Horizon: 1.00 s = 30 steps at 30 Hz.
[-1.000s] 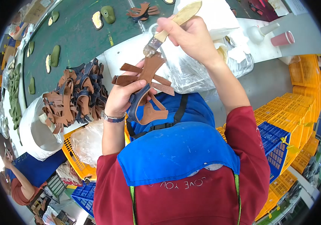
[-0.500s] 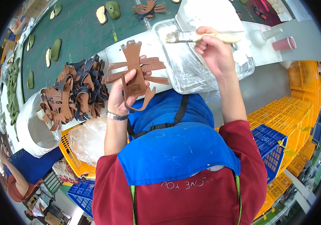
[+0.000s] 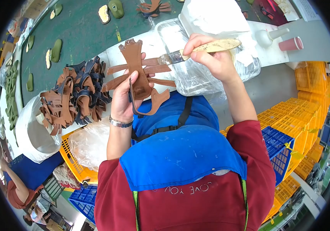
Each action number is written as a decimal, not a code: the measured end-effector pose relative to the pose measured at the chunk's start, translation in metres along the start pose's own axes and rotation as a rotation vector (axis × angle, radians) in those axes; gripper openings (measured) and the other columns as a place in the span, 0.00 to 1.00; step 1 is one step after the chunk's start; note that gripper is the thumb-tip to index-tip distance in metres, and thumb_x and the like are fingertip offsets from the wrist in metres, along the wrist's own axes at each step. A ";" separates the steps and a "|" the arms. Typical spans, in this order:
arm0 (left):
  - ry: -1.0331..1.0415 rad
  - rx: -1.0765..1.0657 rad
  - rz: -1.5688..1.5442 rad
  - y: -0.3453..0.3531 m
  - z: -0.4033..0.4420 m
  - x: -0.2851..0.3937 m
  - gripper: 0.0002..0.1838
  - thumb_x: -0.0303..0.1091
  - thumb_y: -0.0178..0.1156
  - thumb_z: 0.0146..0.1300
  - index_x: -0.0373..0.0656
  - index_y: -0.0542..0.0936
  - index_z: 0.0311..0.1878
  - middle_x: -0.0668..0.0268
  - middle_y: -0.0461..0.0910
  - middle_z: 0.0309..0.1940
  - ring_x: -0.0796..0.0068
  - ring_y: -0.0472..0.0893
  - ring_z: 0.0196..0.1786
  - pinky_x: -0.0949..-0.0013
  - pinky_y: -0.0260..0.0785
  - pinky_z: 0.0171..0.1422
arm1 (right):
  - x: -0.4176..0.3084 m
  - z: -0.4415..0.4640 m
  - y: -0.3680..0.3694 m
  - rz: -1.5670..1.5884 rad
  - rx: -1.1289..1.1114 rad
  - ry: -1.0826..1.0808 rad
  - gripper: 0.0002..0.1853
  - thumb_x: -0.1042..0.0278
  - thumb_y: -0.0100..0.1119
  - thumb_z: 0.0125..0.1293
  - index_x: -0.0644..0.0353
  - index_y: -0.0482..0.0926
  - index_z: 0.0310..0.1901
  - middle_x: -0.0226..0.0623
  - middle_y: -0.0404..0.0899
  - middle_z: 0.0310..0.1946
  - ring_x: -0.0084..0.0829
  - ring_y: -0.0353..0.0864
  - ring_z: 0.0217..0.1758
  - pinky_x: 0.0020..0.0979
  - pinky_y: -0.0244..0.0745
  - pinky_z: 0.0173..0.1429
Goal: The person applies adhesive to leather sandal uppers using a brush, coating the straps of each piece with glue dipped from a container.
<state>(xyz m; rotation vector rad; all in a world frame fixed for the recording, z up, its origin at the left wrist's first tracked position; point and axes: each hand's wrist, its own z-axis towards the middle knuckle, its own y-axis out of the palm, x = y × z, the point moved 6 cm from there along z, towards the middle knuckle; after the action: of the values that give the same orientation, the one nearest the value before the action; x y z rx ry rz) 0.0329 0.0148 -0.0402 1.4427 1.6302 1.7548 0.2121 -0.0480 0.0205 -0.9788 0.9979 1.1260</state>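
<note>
so since the last frame the brush (image 3: 220, 45) has swung down and left, off the plastic-covered tray (image 3: 190, 87) and over to the brown leather upper (image 3: 133, 57), which has barely budged. we've got that upper up in the air around the near edge of the bench (image 3: 113, 52), its lower loop hanging in front of the blue apron (image 3: 184, 154), notched end pointing away from us.

the left hand (image 3: 124, 102) is clamped on it, thumb on top and fingers underneath, straps fanned out to both sides. the right hand (image 3: 213, 57) is closed round the brush handle, and the bristles (image 3: 164, 59) look to be right at the tip of the top right-hand strap (image 3: 150, 62). hands are apart, with just the tool bridging them.

we'd call the step brushing the strap ends: the notched end looks glossy and pale, so our guess is it's had its coat. the next move calls for a steady left grip and a light stroke along that strap, then the same on the ones below, we reckon.

further out, a heap of similar uppers (image 3: 82, 92) sits just left of us, green footbeds (image 3: 56, 50) lie on the dark green surface (image 3: 86, 32) beyond, and a red cup (image 3: 290, 44) stands over to the right, past the tray.
</note>
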 end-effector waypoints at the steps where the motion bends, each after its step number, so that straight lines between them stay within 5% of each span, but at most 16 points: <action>1: 0.005 0.000 0.007 0.000 0.000 0.000 0.27 0.30 0.49 0.61 0.40 0.56 0.64 0.63 0.63 0.59 0.68 0.73 0.48 0.67 0.72 0.44 | -0.003 0.001 0.001 -0.053 -0.013 -0.010 0.06 0.74 0.50 0.52 0.64 0.77 0.30 0.32 0.74 0.29 0.22 0.70 0.34 0.23 0.64 0.40; 12: 0.062 -0.001 0.182 0.000 0.000 0.002 0.27 0.31 0.49 0.62 0.40 0.55 0.64 0.59 0.66 0.55 0.67 0.73 0.49 0.68 0.71 0.46 | -0.021 0.011 0.003 -0.023 -0.024 -0.111 0.06 0.75 0.51 0.52 0.65 0.76 0.31 0.32 0.71 0.27 0.20 0.67 0.31 0.22 0.61 0.36; 18: 0.023 0.075 0.105 0.007 -0.004 0.008 0.22 0.33 0.44 0.64 0.39 0.58 0.60 0.50 0.67 0.54 0.60 0.72 0.52 0.62 0.70 0.49 | -0.011 0.010 -0.008 -0.142 0.007 -0.072 0.05 0.75 0.51 0.52 0.65 0.75 0.30 0.32 0.71 0.27 0.21 0.67 0.32 0.23 0.61 0.37; 21: -0.047 0.023 0.107 0.001 -0.001 0.003 0.18 0.35 0.41 0.66 0.39 0.61 0.57 0.44 0.67 0.52 0.56 0.71 0.54 0.59 0.69 0.50 | -0.019 0.008 -0.018 0.050 0.068 -0.108 0.05 0.73 0.52 0.53 0.65 0.75 0.30 0.31 0.71 0.27 0.20 0.67 0.32 0.22 0.61 0.37; 25: -0.066 -0.051 -0.052 0.004 -0.002 -0.001 0.18 0.34 0.43 0.65 0.40 0.61 0.57 0.44 0.68 0.51 0.58 0.72 0.53 0.59 0.70 0.50 | -0.019 0.004 -0.005 0.004 -0.036 -0.047 0.05 0.73 0.52 0.53 0.64 0.76 0.30 0.30 0.72 0.28 0.19 0.68 0.32 0.21 0.62 0.36; 30: -0.003 0.111 0.086 -0.010 -0.004 0.001 0.17 0.34 0.44 0.65 0.41 0.63 0.56 0.43 0.68 0.52 0.59 0.74 0.50 0.60 0.71 0.50 | -0.004 0.000 -0.006 -0.077 -0.052 0.096 0.06 0.73 0.52 0.52 0.63 0.77 0.31 0.30 0.73 0.29 0.20 0.69 0.32 0.22 0.63 0.37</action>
<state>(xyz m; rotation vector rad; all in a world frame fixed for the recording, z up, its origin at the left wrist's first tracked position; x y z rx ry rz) 0.0258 0.0160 -0.0480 1.5869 1.7119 1.7310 0.2174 -0.0495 0.0254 -1.1131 1.0033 1.0537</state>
